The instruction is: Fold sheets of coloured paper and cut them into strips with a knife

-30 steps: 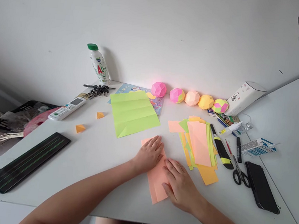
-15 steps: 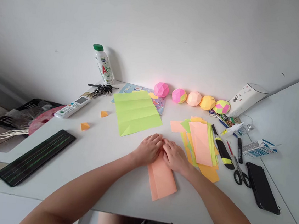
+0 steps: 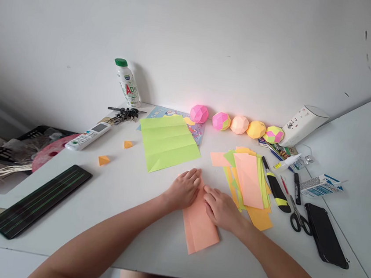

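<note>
A folded sheet of peach paper [image 3: 202, 227] lies aslant in front of me, with a long crease near its left side. My left hand [image 3: 185, 187] presses on its upper part, fingers laid over the paper and hiding much of that end. On the right edge, my right hand [image 3: 223, 208] has its fingers curled in, the index finger and thumb at the paper. The two hands are close together but apart. Beyond the left hand is a creased green sheet [image 3: 170, 144]. To the right of the right hand lies a pile of coloured paper strips [image 3: 250, 181].
Several faceted paper balls [image 3: 239, 124] line the wall. Right of the strips are a box cutter [image 3: 277, 190], scissors [image 3: 296, 217], a marker [image 3: 297, 188] and a black phone [image 3: 326, 235]. On the left are a remote [image 3: 88, 136], keys [image 3: 126, 114], a bottle [image 3: 127, 84] and a dark striped slab [image 3: 41, 201].
My right hand moved from the paper's right side up to the top beside my left hand, then back down along the right edge. The paper's lower right part now shows. My left hand stayed on it.
</note>
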`<state>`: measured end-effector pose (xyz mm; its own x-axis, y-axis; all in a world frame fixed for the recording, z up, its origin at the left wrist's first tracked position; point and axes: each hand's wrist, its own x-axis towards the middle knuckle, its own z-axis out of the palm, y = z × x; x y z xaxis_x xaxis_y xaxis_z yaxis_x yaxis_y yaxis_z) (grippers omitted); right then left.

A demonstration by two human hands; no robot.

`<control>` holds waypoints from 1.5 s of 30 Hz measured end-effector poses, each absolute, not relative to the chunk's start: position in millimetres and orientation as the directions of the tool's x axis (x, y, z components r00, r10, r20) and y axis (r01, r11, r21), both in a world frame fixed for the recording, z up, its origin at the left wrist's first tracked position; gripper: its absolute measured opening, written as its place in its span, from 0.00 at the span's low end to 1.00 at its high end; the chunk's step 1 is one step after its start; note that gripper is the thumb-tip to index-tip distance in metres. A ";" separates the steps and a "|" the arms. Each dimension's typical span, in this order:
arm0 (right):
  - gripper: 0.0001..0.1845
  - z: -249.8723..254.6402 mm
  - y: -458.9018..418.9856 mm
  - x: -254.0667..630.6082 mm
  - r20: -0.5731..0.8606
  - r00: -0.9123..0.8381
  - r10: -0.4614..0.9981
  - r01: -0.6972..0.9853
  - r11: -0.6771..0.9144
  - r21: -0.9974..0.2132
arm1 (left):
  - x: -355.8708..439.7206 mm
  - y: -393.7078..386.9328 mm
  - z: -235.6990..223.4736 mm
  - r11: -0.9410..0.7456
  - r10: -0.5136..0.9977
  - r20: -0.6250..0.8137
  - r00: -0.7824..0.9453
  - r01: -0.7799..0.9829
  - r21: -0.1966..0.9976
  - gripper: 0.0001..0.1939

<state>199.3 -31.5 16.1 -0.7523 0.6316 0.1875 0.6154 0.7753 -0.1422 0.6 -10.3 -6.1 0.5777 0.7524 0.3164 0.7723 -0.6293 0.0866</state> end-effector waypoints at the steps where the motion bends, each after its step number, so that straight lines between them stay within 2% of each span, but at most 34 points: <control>1: 0.10 17.5 -38.3 203.3 0.184 -0.757 0.627 0.611 0.779 -0.138 | 0.6 -10.3 -6.3 -0.626 0.755 0.310 0.577 0.775 0.082 0.17; 9: 0.11 24.6 -113.9 235.9 0.198 -0.776 0.599 0.585 0.800 -0.132 | 2.2 -10.5 -10.4 -0.615 0.762 0.284 0.582 0.787 0.040 0.20; 11: 0.11 26.7 -131.3 240.4 0.229 -0.758 0.611 0.585 0.792 -0.174 | 1.6 -10.2 -11.7 -0.618 0.759 0.284 0.586 0.785 0.033 0.21; 15: 0.09 37.0 -137.8 256.1 0.299 -0.686 0.663 0.559 0.744 -0.366 | -3.5 -4.7 -14.2 -0.605 0.767 0.307 0.564 0.795 0.051 0.19; 17: 0.09 43.2 -120.7 274.1 0.381 -0.615 0.690 0.576 0.724 -0.380 | -7.2 -0.2 -14.7 -0.603 0.765 0.334 0.550 0.794 0.074 0.18; 18: 0.09 45.6 -107.6 285.9 0.442 -0.566 0.696 0.618 0.713 -0.331 | -8.6 1.8 -14.6 -0.607 0.760 0.352 0.546 0.790 0.086 0.18; 19: 0.09 47.2 -92.6 299.1 0.531 -0.468 0.707 0.694 0.666 -0.274 | -9.5 3.2 -14.3 -0.617 0.750 0.374 0.546 0.781 0.095 0.16; 21: 0.07 47.2 -60.7 326.7 0.621 -0.229 0.750 0.894 0.414 -0.171 | -9.1 4.0 -13.2 -0.652 0.716 0.410 0.564 0.751 0.106 0.14; 22: 0.10 45.2 -46.1 339.6 0.619 -0.151 0.771 0.955 0.276 -0.111 | -7.9 3.1 -12.6 -0.679 0.695 0.417 0.586 0.726 0.112 0.13; 24: 0.18 37.9 -23.2 360.2 0.529 -0.048 0.847 0.997 0.072 -0.025 | -4.1 -0.8 -11.2 -0.728 0.660 0.413 0.628 0.670 0.145 0.15; 26: 0.21 27.9 -10.2 372.0 0.460 -0.009 0.888 1.000 0.012 -0.004 | 0.1 -6.5 -9.6 -0.741 0.661 0.398 0.637 0.638 0.210 0.16; 29: 0.22 14.2 -2.9 377.2 0.413 -0.017 0.910 1.000 0.025 -0.013 | 5.1 -14.1 -6.4 -0.709 0.704 0.374 0.604 0.637 0.305 0.11; 31: 0.22 8.5 0.3 377.7 0.403 -0.013 0.915 0.999 0.025 -0.025 | 6.9 -16.6 -4.0 -0.693 0.720 0.356 0.596 0.644 0.323 0.08; 36: 0.22 13.3 1.4 383.5 0.419 0.012 0.908 0.996 0.028 -0.089 | 6.2 -14.6 -0.6 -0.670 0.742 0.327 0.585 0.656 0.346 0.10; 39: 0.23 31.8 -26.1 385.8 0.452 0.008 0.892 0.984 0.073 -0.161 | 4.8 -12.4 0.1 -0.662 0.749 0.328 0.575 0.652 0.370 0.10; 40: 0.23 39.4 -41.4 384.9 0.464 -0.005 0.886 0.961 0.132 -0.242 | 4.6 -12.0 0.2 -0.663 0.749 0.331 0.574 0.651 0.369 0.10; 43: 0.19 59.9 -95.3 376.4 0.292 -0.303 0.907 0.814 0.406 -0.415 | 4.6 -11.7 0.2 -0.668 0.744 0.336 0.577 0.650 0.362 0.10; 45: 0.19 68.0 -128.2 367.7 0.177 -0.402 0.898 0.771 0.437 -0.463 | 4.6 -11.7 -0.1 -0.670 0.742 0.334 0.581 0.650 0.358 0.09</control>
